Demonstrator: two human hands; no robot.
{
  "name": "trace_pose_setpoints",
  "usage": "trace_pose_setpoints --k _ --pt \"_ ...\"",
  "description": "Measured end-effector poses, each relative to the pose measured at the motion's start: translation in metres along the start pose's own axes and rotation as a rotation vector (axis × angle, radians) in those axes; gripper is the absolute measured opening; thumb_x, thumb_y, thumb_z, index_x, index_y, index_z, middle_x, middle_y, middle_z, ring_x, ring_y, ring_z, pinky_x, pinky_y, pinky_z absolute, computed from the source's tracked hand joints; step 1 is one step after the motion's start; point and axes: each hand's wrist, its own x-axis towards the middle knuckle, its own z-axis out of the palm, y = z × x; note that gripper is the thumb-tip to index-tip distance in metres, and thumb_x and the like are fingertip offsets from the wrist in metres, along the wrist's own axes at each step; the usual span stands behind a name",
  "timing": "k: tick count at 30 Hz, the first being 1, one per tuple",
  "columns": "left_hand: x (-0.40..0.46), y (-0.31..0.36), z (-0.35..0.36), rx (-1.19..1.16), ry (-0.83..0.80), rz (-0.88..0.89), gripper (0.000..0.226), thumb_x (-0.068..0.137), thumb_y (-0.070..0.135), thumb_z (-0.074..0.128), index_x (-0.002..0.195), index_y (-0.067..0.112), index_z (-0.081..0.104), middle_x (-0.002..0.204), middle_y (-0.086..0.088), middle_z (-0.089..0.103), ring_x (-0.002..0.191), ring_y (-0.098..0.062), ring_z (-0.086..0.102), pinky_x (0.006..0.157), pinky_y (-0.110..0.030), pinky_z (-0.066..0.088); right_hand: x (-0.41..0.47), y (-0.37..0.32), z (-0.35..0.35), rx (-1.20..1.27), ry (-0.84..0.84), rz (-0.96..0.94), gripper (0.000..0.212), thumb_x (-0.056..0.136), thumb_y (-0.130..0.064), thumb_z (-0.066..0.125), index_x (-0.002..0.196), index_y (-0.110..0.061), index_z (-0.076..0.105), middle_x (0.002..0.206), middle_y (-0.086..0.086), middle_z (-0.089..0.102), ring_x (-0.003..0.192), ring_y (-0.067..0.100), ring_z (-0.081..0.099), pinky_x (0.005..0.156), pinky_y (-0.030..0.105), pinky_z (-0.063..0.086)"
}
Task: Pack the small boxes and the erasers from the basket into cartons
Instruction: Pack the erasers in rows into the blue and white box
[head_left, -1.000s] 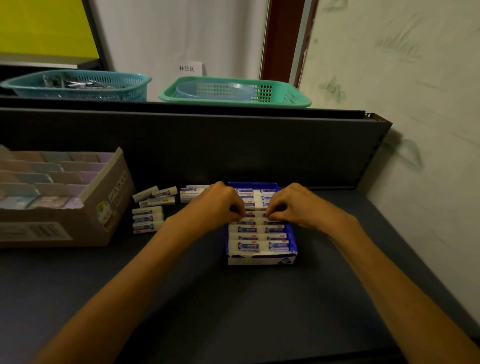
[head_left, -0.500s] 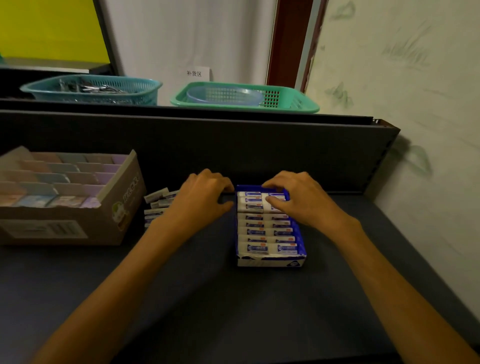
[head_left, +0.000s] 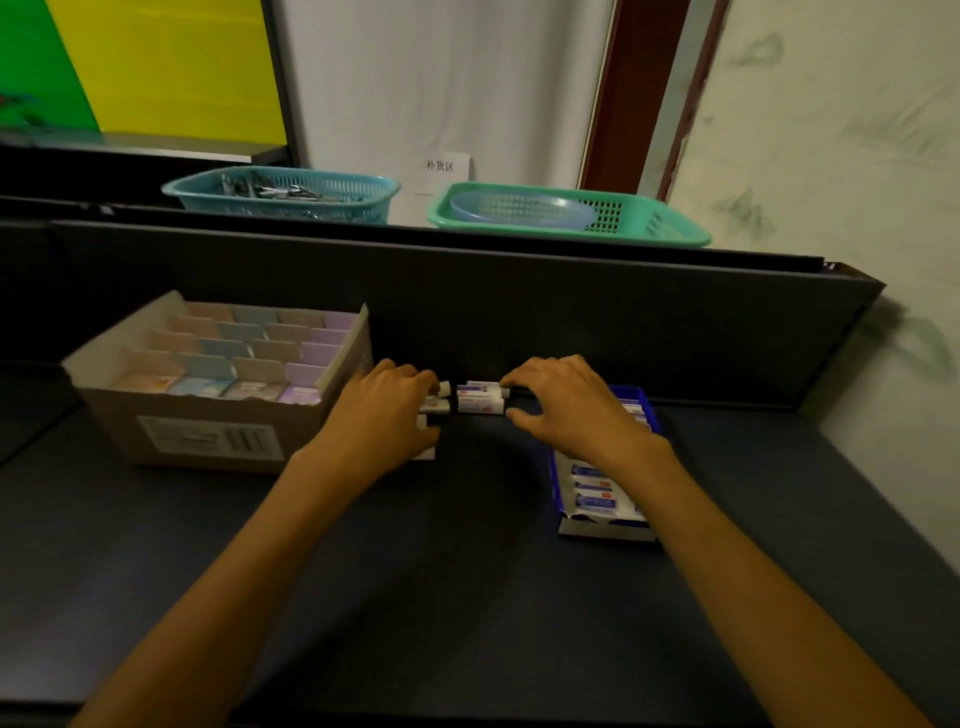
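Note:
Two loose white erasers with blue labels lie by the back panel, between my hands. My right hand is spread, its forefinger and thumb at their right ends. My left hand curls over more loose erasers, which poke out past its fingertips; its grip is hidden. The blue carton, with rows of erasers in it, stands on the right, partly under my right forearm. The brown carton on the left has rows of small pastel boxes.
A dark back panel closes off the grey table. On the ledge above stand a teal basket of metal items and a green basket with a clear bowl. A wall runs along the right.
Both hands left the blue carton and moved left to the loose erasers by the back panel. The view has also swung left, so the blue carton now sits further right.

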Motion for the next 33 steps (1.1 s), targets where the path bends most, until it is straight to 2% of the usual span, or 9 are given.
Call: trace_pose_setpoints --k 6,13,20,23,27,33 --pt "0.004 -0.014 0.008 -0.096 -0.084 -0.024 0.051 0.088 0.034 0.06 0.134 0.023 0.042 0.131 -0.003 0.047 0.116 -0.018 0.049 0.097 -0.032 0.041 0.023 -0.011 0.019 0.041 -0.153 0.046 0.047 0.09 -0.032 0.06 0.134 -0.025 0.047 0.131 0.0 0.052 0.119 0.02 0.049 0.101 0.037 0.039" --pt "0.026 -0.019 0.019 -0.11 -0.138 -0.029 0.039 0.092 0.026 0.054 0.13 0.018 0.047 0.124 -0.007 0.051 0.107 -0.02 0.054 0.094 -0.033 0.046 0.031 -0.015 0.022 0.03 -0.198 0.029 0.041 0.091 -0.027 0.059 0.131 -0.019 0.05 0.13 0.005 0.049 0.115 0.021 0.049 0.097 0.037 0.043" --pt "0.037 -0.021 0.021 -0.101 -0.162 -0.043 0.042 0.089 0.02 0.058 0.13 0.019 0.049 0.129 -0.006 0.045 0.113 -0.022 0.049 0.099 -0.036 0.043 0.026 -0.011 0.023 0.065 -0.226 0.044 0.025 0.092 -0.028 0.058 0.116 -0.025 0.053 0.119 0.003 0.049 0.104 0.017 0.051 0.085 0.028 0.043" --pt "0.04 -0.018 0.022 -0.128 -0.188 -0.05 0.04 0.09 0.017 0.057 0.13 0.019 0.05 0.133 -0.008 0.042 0.118 -0.024 0.046 0.103 -0.038 0.04 0.025 -0.01 0.026 0.074 -0.23 0.055 0.026 0.092 -0.029 0.058 0.118 -0.026 0.053 0.118 0.003 0.047 0.102 0.017 0.051 0.084 0.028 0.044" --pt "0.037 -0.021 0.021 -0.208 -0.145 -0.055 0.035 0.09 0.016 0.057 0.123 0.021 0.05 0.132 -0.009 0.038 0.115 -0.026 0.046 0.099 -0.038 0.043 0.026 -0.006 0.029 0.121 -0.228 0.062 0.028 0.091 -0.028 0.06 0.118 -0.028 0.054 0.118 0.0 0.046 0.104 0.015 0.05 0.084 0.027 0.042" --pt "0.043 -0.019 0.022 -0.183 -0.19 -0.126 0.051 0.086 0.015 0.061 0.132 0.025 0.04 0.134 -0.01 0.038 0.118 -0.029 0.045 0.1 -0.043 0.042 0.02 0.007 0.012 0.287 -0.081 0.074 0.034 0.088 -0.022 0.064 0.12 -0.026 0.057 0.116 -0.005 0.05 0.103 0.007 0.047 0.09 0.027 0.044"
